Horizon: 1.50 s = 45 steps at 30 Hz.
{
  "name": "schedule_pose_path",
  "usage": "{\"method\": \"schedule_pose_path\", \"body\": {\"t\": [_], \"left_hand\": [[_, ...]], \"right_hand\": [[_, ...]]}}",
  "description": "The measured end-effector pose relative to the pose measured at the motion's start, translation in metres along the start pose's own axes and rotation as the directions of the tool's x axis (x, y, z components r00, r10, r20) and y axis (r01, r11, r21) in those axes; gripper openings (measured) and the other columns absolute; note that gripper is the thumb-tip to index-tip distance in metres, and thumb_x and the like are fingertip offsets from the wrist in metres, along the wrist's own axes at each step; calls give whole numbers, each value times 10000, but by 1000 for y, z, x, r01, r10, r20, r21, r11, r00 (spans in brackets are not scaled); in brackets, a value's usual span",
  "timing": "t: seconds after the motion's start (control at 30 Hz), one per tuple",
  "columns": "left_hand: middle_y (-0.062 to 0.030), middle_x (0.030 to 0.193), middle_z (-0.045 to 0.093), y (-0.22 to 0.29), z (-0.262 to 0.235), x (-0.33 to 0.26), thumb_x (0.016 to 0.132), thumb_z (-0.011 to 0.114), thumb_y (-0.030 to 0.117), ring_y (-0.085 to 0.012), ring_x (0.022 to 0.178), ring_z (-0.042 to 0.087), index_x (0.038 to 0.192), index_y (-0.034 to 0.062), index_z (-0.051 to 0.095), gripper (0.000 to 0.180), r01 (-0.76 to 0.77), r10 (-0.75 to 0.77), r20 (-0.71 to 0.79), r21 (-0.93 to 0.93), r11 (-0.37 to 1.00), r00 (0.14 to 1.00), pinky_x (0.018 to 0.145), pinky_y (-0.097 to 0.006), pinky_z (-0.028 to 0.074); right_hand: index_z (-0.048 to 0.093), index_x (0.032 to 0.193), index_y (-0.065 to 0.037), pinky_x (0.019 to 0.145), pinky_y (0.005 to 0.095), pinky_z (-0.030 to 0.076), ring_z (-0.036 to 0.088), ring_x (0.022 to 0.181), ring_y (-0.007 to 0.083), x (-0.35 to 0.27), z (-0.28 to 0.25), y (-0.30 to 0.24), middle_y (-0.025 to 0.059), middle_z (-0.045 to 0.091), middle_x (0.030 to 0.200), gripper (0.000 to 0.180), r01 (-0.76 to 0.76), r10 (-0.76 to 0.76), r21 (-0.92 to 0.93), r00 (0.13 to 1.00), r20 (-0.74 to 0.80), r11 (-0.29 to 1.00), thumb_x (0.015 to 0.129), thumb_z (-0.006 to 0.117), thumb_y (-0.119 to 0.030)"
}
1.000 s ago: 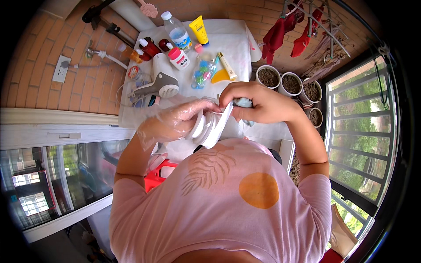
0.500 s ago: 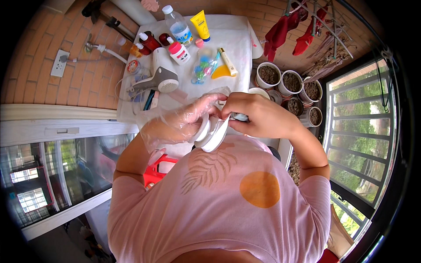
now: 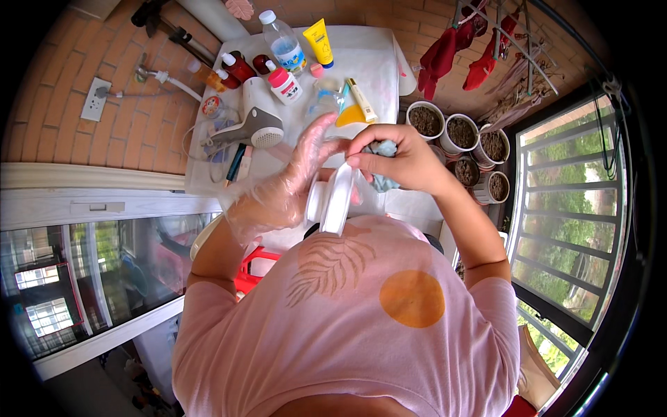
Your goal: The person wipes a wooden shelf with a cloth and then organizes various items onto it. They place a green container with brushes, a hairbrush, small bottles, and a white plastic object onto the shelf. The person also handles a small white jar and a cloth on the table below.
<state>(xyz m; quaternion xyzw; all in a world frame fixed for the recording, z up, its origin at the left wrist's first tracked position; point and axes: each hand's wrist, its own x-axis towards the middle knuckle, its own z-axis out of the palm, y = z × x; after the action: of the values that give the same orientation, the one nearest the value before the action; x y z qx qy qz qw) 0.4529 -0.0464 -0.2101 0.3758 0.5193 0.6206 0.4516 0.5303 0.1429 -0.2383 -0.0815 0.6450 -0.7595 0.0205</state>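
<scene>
While the gloved left hand (image 3: 292,181) props up a white shoe (image 3: 332,201) at chest height, the bare right hand (image 3: 399,156) pinches a blue cloth (image 3: 382,167) against its sole, probably to steady it. Hair dryer (image 3: 250,128) and bottles (image 3: 285,45) crowd the table (image 3: 375,62) beyond.

On the far table (image 3: 375,76) a hair dryer (image 3: 253,128) lies at the left with bottles (image 3: 281,45) behind it and a tube (image 3: 321,42) to their right, plant pots (image 3: 458,132) stand right of the table, and both hands (image 3: 389,156) hold a shoe (image 3: 337,198) near the body.
</scene>
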Motion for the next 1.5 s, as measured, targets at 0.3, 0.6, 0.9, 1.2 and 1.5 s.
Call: {"method": "schedule_pose_path", "body": {"t": [0.3, 0.6, 0.9, 1.2, 1.5], "left_hand": [[-256, 1151, 491, -16, -32, 12, 909, 436, 107, -315, 966, 580, 1268, -7, 370, 381, 120, -350, -154, -752, 648, 924, 785, -382, 528], [-119, 963, 586, -48, -43, 32, 865, 502, 186, -159, 762, 603, 1203, 35, 383, 389, 177, -186, -459, -63, 982, 869, 572, -226, 467], [-29, 824, 557, -44, -29, 62, 804, 451, 87, -84, 596, 500, 1210, 81, 402, 409, 86, -99, -536, -49, 995, 838, 478, -208, 379], [-58, 1002, 558, -76, -39, 95, 794, 455, 21, -113, 716, 574, 1228, 149, 392, 457, 47, -13, -584, 43, 998, 812, 433, -208, 440], [-80, 715, 553, -54, -8, 118, 822, 413, 88, -125, 443, 498, 1177, 92, 368, 358, 207, -142, -591, 43, 977, 794, 361, -238, 375]], "right_hand": [[605, 928, 14, 732, 229, 446, 541, 792, 79, 10, 16, 46, 30, 623, 861, 115, 148, -192, -188, 950, -247, 971, 840, 587, -57], [567, 896, 34, 548, 238, 453, 555, 613, 122, 13, 16, 59, 68, 596, 764, 143, -203, 344, 409, 888, -306, 890, 823, 618, -79], [501, 989, 7, 599, 232, 458, 561, 680, 107, 18, 12, 61, 60, 559, 816, 262, 75, -296, -367, 748, -595, 927, 768, 637, -27], [539, 1039, 31, 707, 288, 463, 568, 768, 177, 9, -16, 32, 124, 595, 864, 448, 78, -314, -504, 860, -403, 860, 709, 701, -224], [546, 887, -27, 589, 373, 492, 601, 649, 314, -12, -34, -7, 140, 609, 788, 211, -3, -529, -896, 806, -265, 445, 692, 625, -17]]}}
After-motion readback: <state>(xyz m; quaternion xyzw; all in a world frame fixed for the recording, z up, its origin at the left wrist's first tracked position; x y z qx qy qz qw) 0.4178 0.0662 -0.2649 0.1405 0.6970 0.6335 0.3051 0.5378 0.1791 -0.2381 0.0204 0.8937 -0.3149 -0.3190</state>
